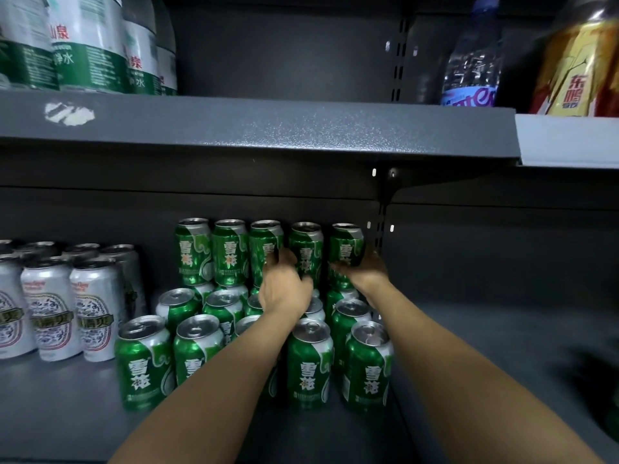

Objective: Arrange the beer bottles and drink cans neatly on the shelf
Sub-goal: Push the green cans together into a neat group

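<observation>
Several green beer cans stand in rows on the dark lower shelf [469, 329], with a second tier of green cans stacked on the back row. My left hand [284, 289] reaches into that upper tier and grips the fourth green can [306, 242], its fingers curled round the can's left side. My right hand [363, 271] grips the rightmost stacked can [346, 242] from its right side and below. Front-row green cans [310, 363] stand under my forearms.
Several silver cans [53, 313] stand at the left of the same shelf. The upper shelf edge [268, 128] hangs just above the stacked cans. On it stand large water bottles [83, 45], a clear bottle [472, 61] and a yellow-labelled bottle [576, 68].
</observation>
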Tool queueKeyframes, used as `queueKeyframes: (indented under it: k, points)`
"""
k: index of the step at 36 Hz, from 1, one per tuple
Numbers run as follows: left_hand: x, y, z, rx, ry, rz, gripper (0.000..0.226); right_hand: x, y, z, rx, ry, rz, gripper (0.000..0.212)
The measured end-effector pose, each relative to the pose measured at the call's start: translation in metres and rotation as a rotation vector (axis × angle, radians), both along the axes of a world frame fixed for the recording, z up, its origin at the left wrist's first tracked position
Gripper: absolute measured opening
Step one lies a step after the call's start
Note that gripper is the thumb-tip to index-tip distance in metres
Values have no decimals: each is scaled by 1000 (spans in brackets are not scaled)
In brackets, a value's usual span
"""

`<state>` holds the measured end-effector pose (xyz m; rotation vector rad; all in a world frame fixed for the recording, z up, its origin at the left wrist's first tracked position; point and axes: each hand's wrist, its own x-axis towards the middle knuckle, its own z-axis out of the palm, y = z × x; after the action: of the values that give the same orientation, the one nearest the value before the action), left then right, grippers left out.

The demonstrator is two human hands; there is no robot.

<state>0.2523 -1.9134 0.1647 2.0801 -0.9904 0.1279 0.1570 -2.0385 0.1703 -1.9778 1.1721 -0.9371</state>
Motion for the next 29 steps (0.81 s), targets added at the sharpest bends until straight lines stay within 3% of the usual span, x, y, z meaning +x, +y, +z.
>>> queueKeyframes:
  k: [9,14,23,29]
  points:
    - [-11,7,6,50,-61,42,39,-22,3,-8,-35,65,-64,97]
    - [-40,9,13,75,-131,47,27,-72,14,-2,-128,39,-270,71]
    - [-133,-17,6,-17,-258,-243,35,-224,21,-9,-399,178,-856,47]
    - [-200,-33,-11,61,-457,-455,34,-306,29,-28,-345,124,-1030,52]
